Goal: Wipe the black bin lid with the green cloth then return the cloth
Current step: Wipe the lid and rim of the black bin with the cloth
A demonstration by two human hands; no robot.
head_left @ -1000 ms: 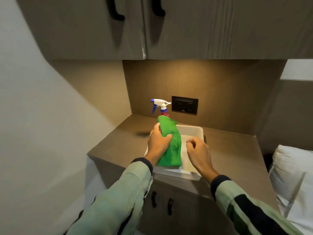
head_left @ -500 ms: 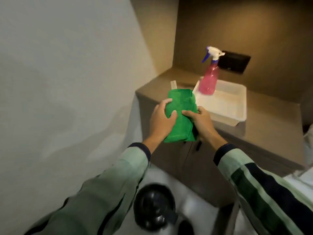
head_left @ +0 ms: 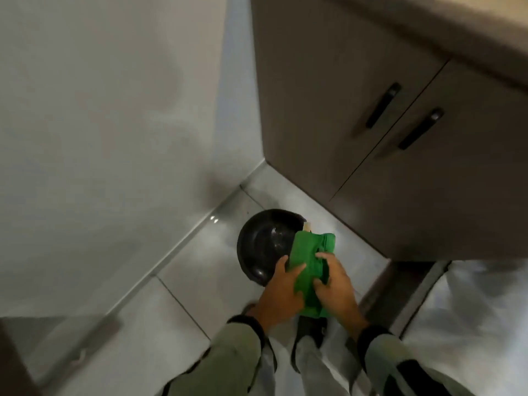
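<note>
A round black bin lid sits low on the white floor in the corner by the wall. The folded green cloth hangs just above its right side, covering part of it. My left hand grips the cloth's left edge and my right hand grips its right edge. Whether the cloth touches the lid I cannot tell. A small white tag shows at the cloth's top corner.
A brown cabinet with two black door handles stands right of the bin. The white wall closes the left side. My legs and a dark shoe are below my hands. Something white lies at the right edge.
The view has swung from the countertop tray and spray bottle down to the floor. Both hands have carried the green cloth down over the bin lid.
</note>
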